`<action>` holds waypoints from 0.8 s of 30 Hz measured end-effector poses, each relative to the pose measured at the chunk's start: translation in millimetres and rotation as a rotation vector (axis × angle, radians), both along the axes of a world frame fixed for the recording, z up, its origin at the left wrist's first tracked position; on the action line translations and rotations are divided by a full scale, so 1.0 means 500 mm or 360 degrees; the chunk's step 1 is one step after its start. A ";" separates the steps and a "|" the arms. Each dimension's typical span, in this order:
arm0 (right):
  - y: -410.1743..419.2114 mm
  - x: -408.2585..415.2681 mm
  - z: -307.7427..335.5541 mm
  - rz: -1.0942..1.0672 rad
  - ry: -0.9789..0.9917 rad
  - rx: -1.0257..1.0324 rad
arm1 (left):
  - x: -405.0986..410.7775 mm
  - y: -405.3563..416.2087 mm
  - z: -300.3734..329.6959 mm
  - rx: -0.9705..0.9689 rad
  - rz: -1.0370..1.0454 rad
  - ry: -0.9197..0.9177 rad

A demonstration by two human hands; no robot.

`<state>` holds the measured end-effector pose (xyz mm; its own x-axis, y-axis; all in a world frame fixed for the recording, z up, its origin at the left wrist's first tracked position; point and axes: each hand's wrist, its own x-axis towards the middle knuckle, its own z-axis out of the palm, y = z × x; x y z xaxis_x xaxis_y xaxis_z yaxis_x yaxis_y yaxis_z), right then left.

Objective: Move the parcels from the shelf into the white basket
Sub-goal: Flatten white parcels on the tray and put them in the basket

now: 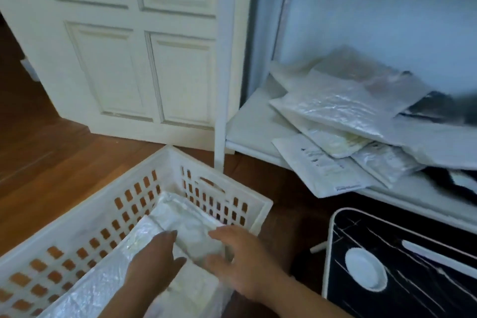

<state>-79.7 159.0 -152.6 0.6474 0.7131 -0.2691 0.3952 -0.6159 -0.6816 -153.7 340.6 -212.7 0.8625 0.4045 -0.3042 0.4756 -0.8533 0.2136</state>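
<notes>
left hand [154, 258] and right hand [238, 258], released, touch one parcel [185, 227] in one white basket [180, 155]; roughly five shelf parcels [335, 108].

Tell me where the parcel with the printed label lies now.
In the head view the labelled parcel lies right of centre on the white shelf, under the other parcels, its near end overhanging the shelf's front edge.

Just one cam here, head-mounted wide-angle, tilted forward and down. The left hand [154, 261] and right hand [240, 258] sit close at the bottom over the basket [240, 188]. Shelf [247, 126] is to the right, door [144, 59] ahead.
</notes>
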 end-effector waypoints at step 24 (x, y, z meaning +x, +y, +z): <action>-0.919 0.191 0.237 -0.1361 -0.0965 -0.1055 | 0.326 -0.698 0.368 -0.1065 -0.0619 -0.0497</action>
<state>15.8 -300.6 -34.0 0.9833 -0.1587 0.0886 -0.1604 -0.9870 0.0119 9.4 -8.5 -29.0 0.9878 -0.1208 -0.0984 0.0082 -0.5904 0.8071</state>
